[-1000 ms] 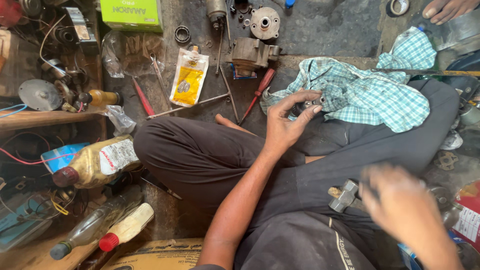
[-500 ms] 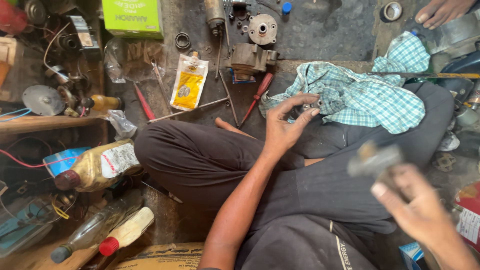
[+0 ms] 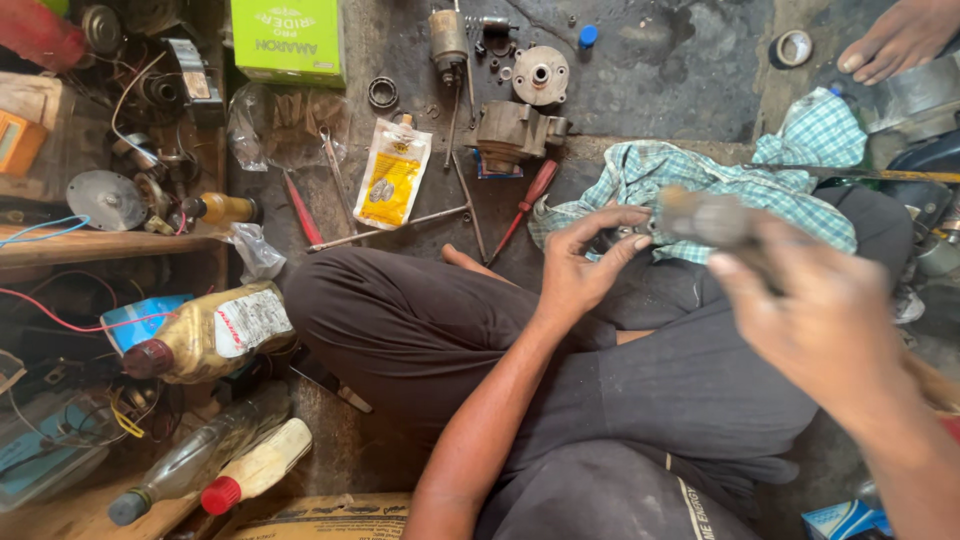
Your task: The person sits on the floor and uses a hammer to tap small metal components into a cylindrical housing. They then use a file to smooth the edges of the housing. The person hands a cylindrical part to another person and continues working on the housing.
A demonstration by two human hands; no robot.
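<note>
- Clearly, a small metal part (image 3: 628, 232) is pinched in the grip of the left hand (image 3: 578, 262), thumb and fingertips curled around it; the part is mostly hidden by the fingers, so its shape cannot be told.
- That part is held just above the checked cloth (image 3: 700, 190), which is draped over the person's right knee.
- A hammer (image 3: 706, 220) is clasped in the right hand (image 3: 812, 322), the fingers wrapped tight around the handle; the head is blurred and is seen over the checked cloth, just beside the left hand.
- Dark trousers (image 3: 430, 330) are worn on the crossed legs, and the cloth is spread over them.
- A red-handled screwdriver (image 3: 524, 205) is laid on the floor at the cloth's edge nearest the yellow pouch.
- A yellow pouch (image 3: 393, 176) is seen farther from the cloth than the screwdriver, with a long metal rod (image 3: 390, 230) lying slantwise by it.
- A grey metal housing (image 3: 512, 136) and a round metal cover (image 3: 541, 75) are set on the floor beyond the screwdriver, away from the cloth.
- A green box (image 3: 288, 38) is placed well apart from the cloth, past the pouch.
- An amber oil bottle with a dark red cap (image 3: 208, 334) is lain on its side by the left knee, far from the cloth.
- Another person's bare foot (image 3: 895, 40) is seen beyond the cloth's far corner.
</note>
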